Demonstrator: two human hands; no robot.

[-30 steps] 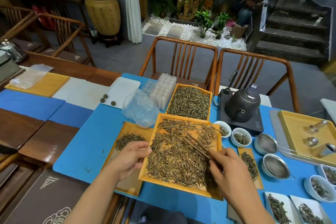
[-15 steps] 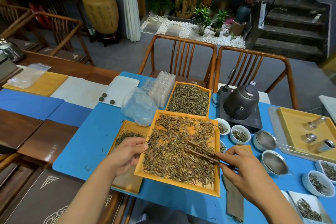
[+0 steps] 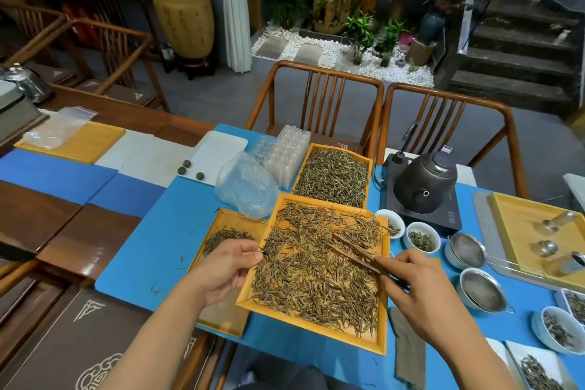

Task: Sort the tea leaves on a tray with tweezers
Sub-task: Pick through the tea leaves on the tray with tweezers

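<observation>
2 hands work: left hand (image 3: 225, 266) grips the tray (image 3: 316, 331) edge, right hand (image 3: 422, 286) pinches tweezers (image 3: 354, 252); pick 1 leaf (image 3: 304, 282) just past the tips, gently.

left hand (image 3: 226, 266) fingers curled (pinching); right hand (image 3: 421, 286) gripping, both forearms extended.

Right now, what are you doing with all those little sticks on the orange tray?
Those are dried tea leaves, and a person is sorting them. The right hand holds brown tweezers with the tips over the leaves spread on the middle tray. The left hand grips that tray's left edge and seems to pinch a leaf there. A smaller pile lies on the tray to the left, and a fuller tray sits behind.
</observation>
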